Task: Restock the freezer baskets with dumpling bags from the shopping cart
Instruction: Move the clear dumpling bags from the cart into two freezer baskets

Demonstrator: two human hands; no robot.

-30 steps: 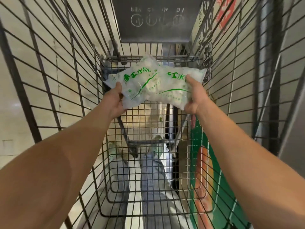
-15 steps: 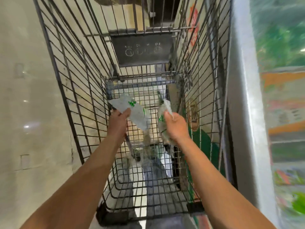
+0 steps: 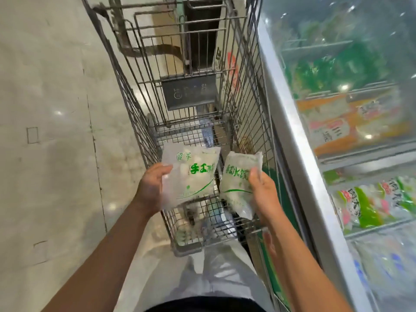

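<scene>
I hold two clear dumpling bags with green print above the near end of the wire shopping cart (image 3: 144, 122). My left hand (image 3: 150, 188) grips the left bag (image 3: 193, 176) by its left edge. My right hand (image 3: 262, 190) grips the right bag (image 3: 236, 183) along its right side, thumb on the front. Both bags are raised out of the cart and face me. The chest freezer (image 3: 292, 131) stands directly right of the cart, with packaged frozen goods under its glass lid.
Wire dividers split the freezer into baskets holding orange packs (image 3: 351, 127) and green-and-white bags (image 3: 371, 206). A grey plate (image 3: 189, 92) hangs at the cart's far end. Pale tiled floor (image 3: 45, 131) lies to the left. My legs stand at the cart's near end.
I have straightened up, so the view has risen out of the cart. Both hands lifted the bags from deep inside the cart to above its near end. The freezer has come into view.
</scene>
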